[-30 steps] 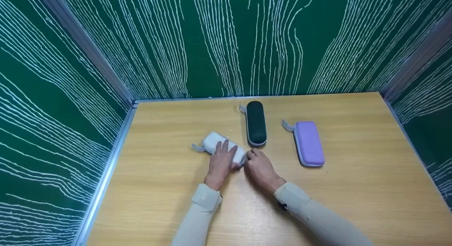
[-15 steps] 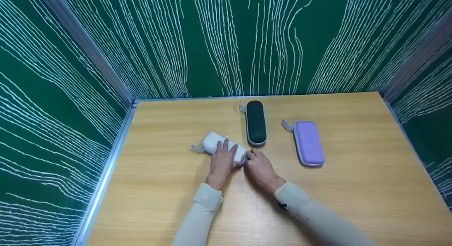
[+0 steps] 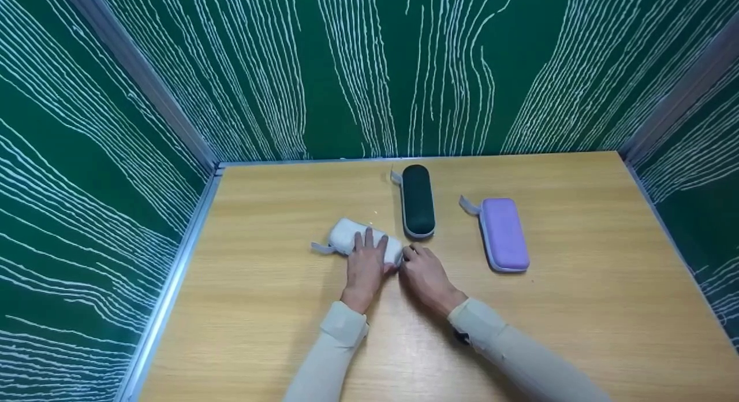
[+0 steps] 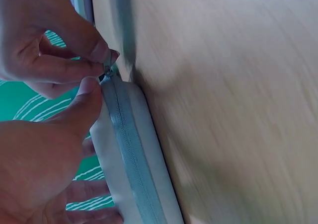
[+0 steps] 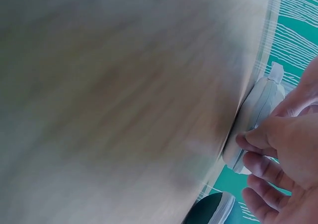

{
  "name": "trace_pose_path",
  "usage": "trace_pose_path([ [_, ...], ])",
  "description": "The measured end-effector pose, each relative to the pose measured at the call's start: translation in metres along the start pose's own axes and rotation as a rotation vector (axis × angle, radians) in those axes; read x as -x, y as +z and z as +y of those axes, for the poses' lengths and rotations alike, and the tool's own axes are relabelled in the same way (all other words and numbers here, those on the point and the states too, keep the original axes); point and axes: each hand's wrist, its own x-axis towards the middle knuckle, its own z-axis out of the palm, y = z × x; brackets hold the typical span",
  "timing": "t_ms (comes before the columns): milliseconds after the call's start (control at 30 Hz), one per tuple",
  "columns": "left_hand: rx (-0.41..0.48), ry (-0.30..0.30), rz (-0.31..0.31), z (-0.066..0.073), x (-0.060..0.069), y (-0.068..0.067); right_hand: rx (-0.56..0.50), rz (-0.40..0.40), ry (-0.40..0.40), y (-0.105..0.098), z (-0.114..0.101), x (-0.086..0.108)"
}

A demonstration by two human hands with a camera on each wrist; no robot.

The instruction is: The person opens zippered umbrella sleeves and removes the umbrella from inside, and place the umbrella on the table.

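Observation:
A white zip case (image 3: 344,235) lies slanted on the table, its grey strap loop (image 3: 322,248) pointing left. Across its top spread the fingers of my left hand (image 3: 365,270), while the thumb presses the end near the zipper, holding the case. At its right end my right hand (image 3: 426,276) pinches the small zipper pull (image 4: 108,67) between thumb and forefinger. The left wrist view shows the grey zipper (image 4: 124,122) running along the side with its teeth together. In the right wrist view, fingers hide part of the white case (image 5: 251,110).
A dark green zip case (image 3: 418,200) stands behind the hands, near the back edge. To the right lies a purple zip case (image 3: 504,234). Green walls (image 3: 346,73) with white lines border the wooden table (image 3: 606,286) at the back and sides.
The left wrist has shifted slightly right, and the strap end of the white case has swung a little toward me. The right hand keeps its place at the zipper pull.

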Motion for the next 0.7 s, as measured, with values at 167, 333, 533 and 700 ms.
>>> trace_pose_path([
  [167,-0.068,-0.042,0.047,0.006,0.002,0.002,-0.001,0.098,-0.022,0.004,0.003,0.002],
  [333,-0.089,-0.054,0.028,0.008,0.003,0.004,-0.057,0.086,0.002,0.002,0.004,0.002],
  [533,-0.085,0.053,0.046,-0.004,0.000,0.000,-0.086,0.014,0.047,-0.001,0.006,0.002],
  [700,-0.014,0.142,0.039,-0.021,-0.005,-0.005,-0.099,-0.050,0.071,-0.004,0.007,0.001],
])
